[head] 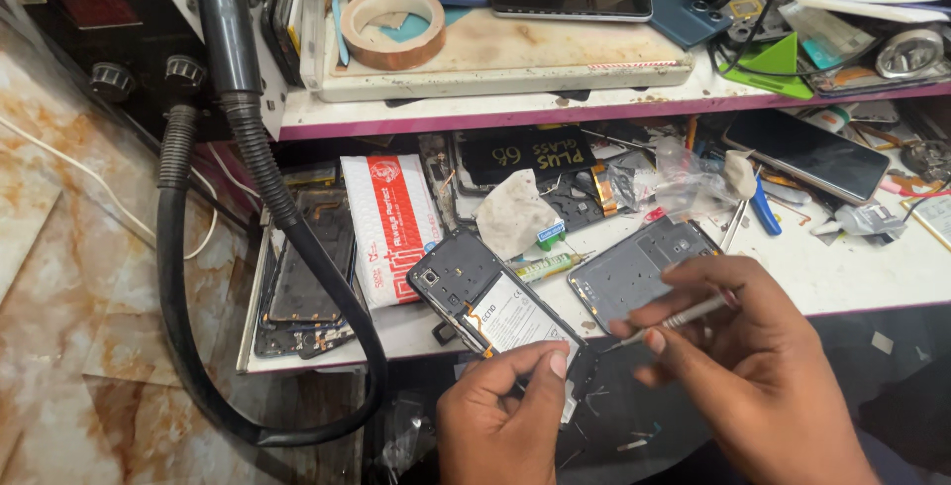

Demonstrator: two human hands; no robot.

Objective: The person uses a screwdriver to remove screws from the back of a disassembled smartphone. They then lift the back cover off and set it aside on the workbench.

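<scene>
White bench [852,277], cluttered with parts. Opened smartphone [492,309], black frame with pale battery exposed, at the near edge, left hand [502,416] gripping its near end. Right hand [748,361] pinches slim metal screwdriver [674,321], beside flat grey back cover [634,269].

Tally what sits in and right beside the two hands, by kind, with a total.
Opened black phone with exposed battery, held by the left hand: 1
Thin metal screwdriver, in the right hand: 1
Grey phone back cover: 1
White crumpled cloth: 1
Small green tube: 1
Total: 5
</scene>
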